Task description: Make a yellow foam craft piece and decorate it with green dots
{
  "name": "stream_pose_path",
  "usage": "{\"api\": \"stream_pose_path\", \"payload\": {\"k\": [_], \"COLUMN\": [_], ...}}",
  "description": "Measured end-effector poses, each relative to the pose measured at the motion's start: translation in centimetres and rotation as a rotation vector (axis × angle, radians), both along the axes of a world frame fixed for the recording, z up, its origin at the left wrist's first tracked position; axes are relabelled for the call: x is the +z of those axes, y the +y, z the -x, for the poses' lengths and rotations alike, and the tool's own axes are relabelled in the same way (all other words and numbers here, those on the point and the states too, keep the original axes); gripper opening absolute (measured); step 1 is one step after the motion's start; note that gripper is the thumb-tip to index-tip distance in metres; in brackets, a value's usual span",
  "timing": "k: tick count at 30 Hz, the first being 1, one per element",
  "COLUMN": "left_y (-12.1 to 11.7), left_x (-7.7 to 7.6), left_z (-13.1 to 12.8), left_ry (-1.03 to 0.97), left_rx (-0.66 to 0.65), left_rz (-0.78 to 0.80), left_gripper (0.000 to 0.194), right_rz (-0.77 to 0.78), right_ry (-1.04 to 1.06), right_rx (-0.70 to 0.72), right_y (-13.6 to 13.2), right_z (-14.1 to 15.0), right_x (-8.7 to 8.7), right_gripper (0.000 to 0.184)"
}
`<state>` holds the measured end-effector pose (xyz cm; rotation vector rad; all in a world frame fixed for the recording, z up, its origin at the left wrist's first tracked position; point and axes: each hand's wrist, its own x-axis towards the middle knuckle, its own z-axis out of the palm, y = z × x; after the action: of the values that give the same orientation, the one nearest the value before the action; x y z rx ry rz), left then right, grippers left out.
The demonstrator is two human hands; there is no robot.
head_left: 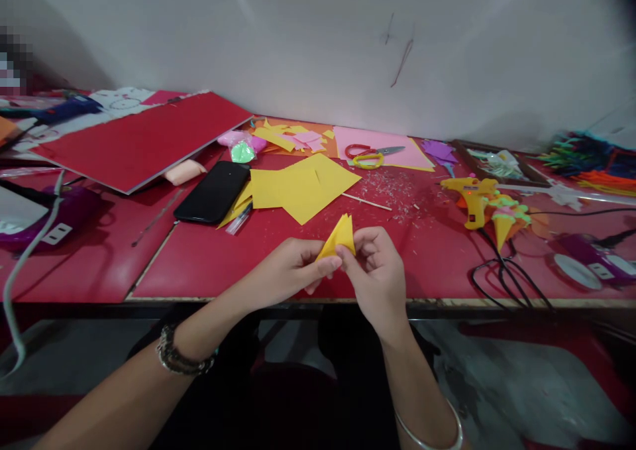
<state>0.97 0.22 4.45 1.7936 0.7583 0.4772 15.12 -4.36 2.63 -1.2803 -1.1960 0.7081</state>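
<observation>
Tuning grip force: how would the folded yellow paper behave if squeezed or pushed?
The folded yellow paper looks thin, so likely light and easily crushed between the left hand and right hand. Its layers probably make it stiffer than the flat yellow sheets. Released, it may spring open, since its upper tips stand apart.

phone (212, 193) left of hands (382, 274), glue gun (473, 199) right — scissors (381, 152) behind.

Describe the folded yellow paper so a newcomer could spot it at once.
Near the front edge of the red table are the left hand and right hand. Both pinch the folded yellow paper, a small peaked shape, unlike the flat yellow sheets beyond.
</observation>
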Motion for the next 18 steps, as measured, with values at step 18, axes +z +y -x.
{"api": "stream_pose_path", "payload": {"k": [18], "left_y": [0.3], "left_x": [-0.2], "left_z": [0.4], "left_ry": [0.095], "left_rx": [-0.232], "left_rz": [0.011], "left_gripper": [0.033], "right_rz": [0.226], "right_ry": [0.088], "right_rx": [0.298], "right_y": [-0.2], "right_z": [-0.9], "right_x": [0.6], "right_gripper": [0.016]}}
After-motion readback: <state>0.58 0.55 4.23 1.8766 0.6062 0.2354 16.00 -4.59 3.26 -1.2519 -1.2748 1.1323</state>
